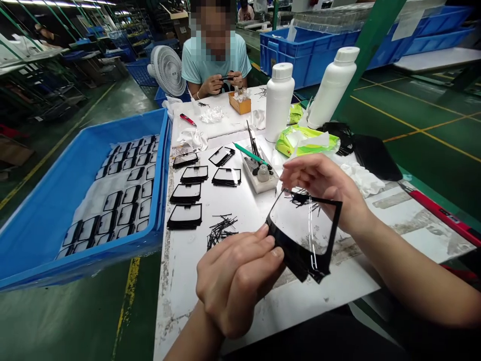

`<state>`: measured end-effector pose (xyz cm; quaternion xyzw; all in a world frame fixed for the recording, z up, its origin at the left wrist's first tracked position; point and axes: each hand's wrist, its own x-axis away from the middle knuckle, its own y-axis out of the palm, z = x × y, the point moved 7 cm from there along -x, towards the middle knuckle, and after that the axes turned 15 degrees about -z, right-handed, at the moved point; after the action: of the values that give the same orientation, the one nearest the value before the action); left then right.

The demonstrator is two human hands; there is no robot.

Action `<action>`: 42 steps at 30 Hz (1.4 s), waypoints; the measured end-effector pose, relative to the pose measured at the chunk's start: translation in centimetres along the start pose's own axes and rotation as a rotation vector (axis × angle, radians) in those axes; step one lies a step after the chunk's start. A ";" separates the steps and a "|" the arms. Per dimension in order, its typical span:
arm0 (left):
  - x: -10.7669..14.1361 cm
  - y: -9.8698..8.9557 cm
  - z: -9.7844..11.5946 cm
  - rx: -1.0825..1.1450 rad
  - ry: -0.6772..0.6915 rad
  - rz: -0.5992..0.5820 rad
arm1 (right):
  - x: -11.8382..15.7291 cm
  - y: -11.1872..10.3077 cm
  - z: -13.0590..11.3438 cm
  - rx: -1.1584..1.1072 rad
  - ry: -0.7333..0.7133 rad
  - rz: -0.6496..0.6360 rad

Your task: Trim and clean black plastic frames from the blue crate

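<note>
Black-edged clear film panel (pixel 302 225) is being held above the white workbench (pixel 180 301) by the person's left hand (pixel 235 283), its fingers (pixel 272 245) curling closed and pinching the panel's lower edge. The right hand (pixel 323 185) is staying half-open at the top edge, perhaps touching it, though that is hard to tell. Black strips (pixel 221 231) are lying near similar panels (pixel 186 215).

I'm seeing a black-framed clear panel (pixel 304 235), a blue plastic crate (pixel 112 250), a white bottle (pixel 278 103), a lime-green packet (pixel 306 141), and yellow lines (pixel 413 125) across the green floor (pixel 432 170).
</note>
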<state>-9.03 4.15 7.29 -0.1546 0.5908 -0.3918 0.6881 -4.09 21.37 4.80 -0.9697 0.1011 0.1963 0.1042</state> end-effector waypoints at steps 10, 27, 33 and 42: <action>0.3 1.3 -4.9 0.285 -0.506 0.216 | 1.7 -8.8 4.3 0.893 0.327 0.465; 2.7 9.6 -5.8 1.449 -1.250 -0.210 | -0.1 -5.9 4.2 -0.024 0.111 0.419; 2.6 10.1 -5.0 1.506 -1.270 -0.242 | 0.5 -2.4 1.2 -0.278 0.051 0.402; 2.7 10.5 -4.8 1.542 -1.256 -0.280 | 1.3 -1.9 1.6 -0.016 0.080 0.382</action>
<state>-9.74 10.15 -2.91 0.0865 -0.3181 -0.5922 0.7352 -3.04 23.35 3.16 -0.9407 0.2859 0.1744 0.0534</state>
